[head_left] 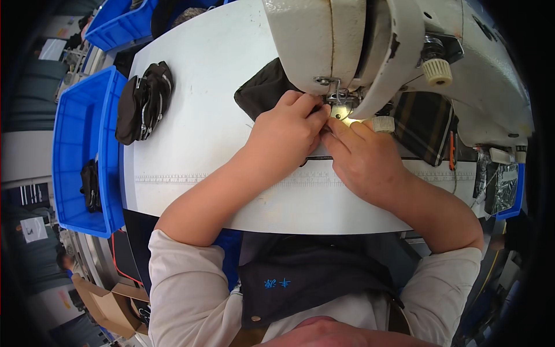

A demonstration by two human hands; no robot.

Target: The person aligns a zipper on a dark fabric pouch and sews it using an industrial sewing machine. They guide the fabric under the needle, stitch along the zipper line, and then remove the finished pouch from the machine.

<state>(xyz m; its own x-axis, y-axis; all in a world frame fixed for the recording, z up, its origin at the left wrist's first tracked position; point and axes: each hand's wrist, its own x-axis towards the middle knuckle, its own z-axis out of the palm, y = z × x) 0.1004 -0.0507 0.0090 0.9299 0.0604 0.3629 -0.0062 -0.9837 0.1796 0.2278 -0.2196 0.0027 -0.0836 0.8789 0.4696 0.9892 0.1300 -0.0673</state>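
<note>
My left hand [285, 134] and my right hand [361, 156] meet just below the needle and presser foot [341, 98] of a cream sewing machine [306, 32], lit by a small lamp. Fingers of both hands pinch the edge of a dark fabric piece [261, 84], which lies behind and left of my left hand. The part between my fingertips is mostly hidden. Right of the needle lies a dark plaid fabric piece [424, 124], with orange-handled snips [453, 150] beside it.
A stack of black zippered pieces [144, 101] rests on the white table [196, 196] at left. Blue bins [110, 150] stand left, one holding black items. At right are small packets [500, 191] and another blue bin. An open cardboard box [98, 309] is at lower left.
</note>
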